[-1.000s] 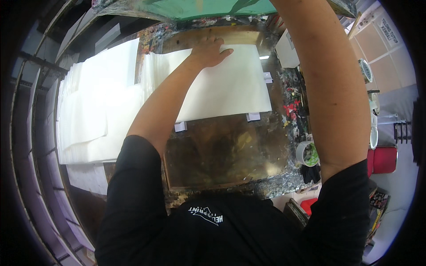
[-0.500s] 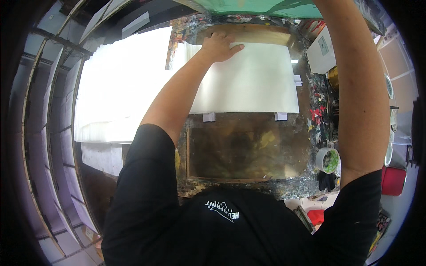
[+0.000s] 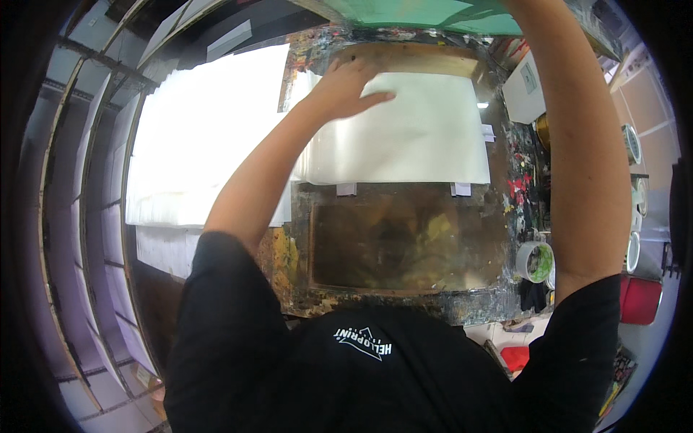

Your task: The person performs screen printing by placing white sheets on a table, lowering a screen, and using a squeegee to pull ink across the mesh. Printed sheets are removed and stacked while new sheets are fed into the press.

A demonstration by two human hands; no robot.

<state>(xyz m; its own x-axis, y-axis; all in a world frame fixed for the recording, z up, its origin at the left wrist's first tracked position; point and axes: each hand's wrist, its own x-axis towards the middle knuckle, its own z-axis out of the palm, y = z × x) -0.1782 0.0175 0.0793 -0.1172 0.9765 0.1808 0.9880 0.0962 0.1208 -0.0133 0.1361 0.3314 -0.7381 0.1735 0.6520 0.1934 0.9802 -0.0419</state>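
A white sheet of paper lies on a brown, glassy board. My left hand is over the upper left part of this sheet, its thumb stretched out to the right and its fingers pointing away from me. Whether the fingertips press on the paper or hover just above it, I cannot tell. My right forearm reaches up past the upper edge near a green framed panel, and the hand itself is out of view. Small pale tabs sit along the sheet's near and right edges.
A large stack of white paper stands at the left, next to a metal rack. To the right are a white box, a roll of tape, several cans and a red container. Paint stains cover the table edge.
My left hand has drawn slightly left and toward me, and looks blurred by motion. The left forearm has swung left with it. My right arm stays raised in nearly the same place.
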